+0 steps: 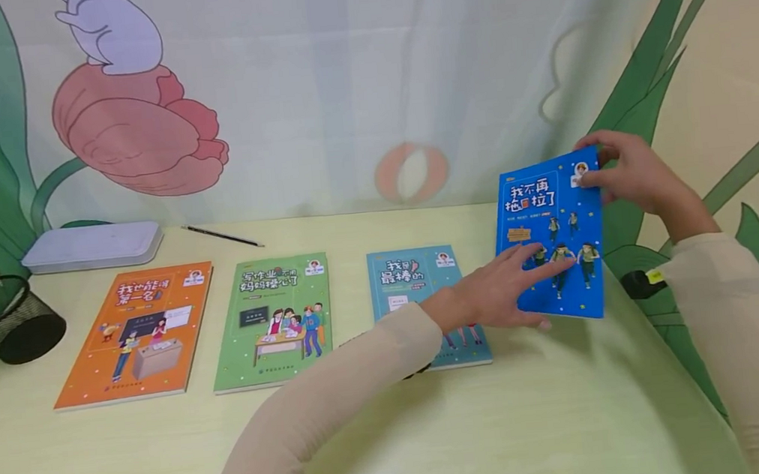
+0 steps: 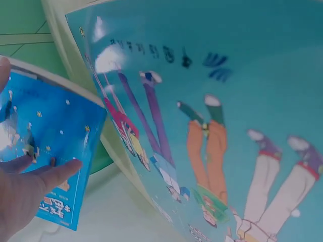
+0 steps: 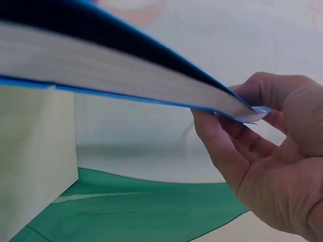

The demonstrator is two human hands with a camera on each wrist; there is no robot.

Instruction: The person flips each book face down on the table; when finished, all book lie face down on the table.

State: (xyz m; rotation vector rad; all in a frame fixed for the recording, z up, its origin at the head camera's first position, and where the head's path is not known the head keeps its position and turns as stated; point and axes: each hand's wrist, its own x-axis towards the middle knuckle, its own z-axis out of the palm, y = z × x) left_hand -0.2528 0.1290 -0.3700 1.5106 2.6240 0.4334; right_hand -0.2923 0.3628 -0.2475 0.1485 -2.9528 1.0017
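A blue paperback book [image 1: 553, 210] is held up and tilted at the right side of the table. My right hand [image 1: 634, 173] pinches its upper right corner, thumb on the cover and fingers behind; the right wrist view shows the page edges [image 3: 151, 75] running into that grip. In front of the lower cover, my left hand [image 1: 493, 291] has its fingers extended and spread over the picture, its thumb near the bottom edge. Under the left forearm lies a teal book [image 1: 389, 266], partly covered, which looms large in the left wrist view.
Further left, a green book [image 1: 288, 275] and an orange book [image 1: 160, 361] lie face up in the same row. Behind them are a pale pencil case [image 1: 92, 245] and a pencil [image 1: 224, 236]. A black mesh bin [image 1: 28, 328] stands at the left edge. A patterned curtain [image 1: 314, 107] hangs behind.
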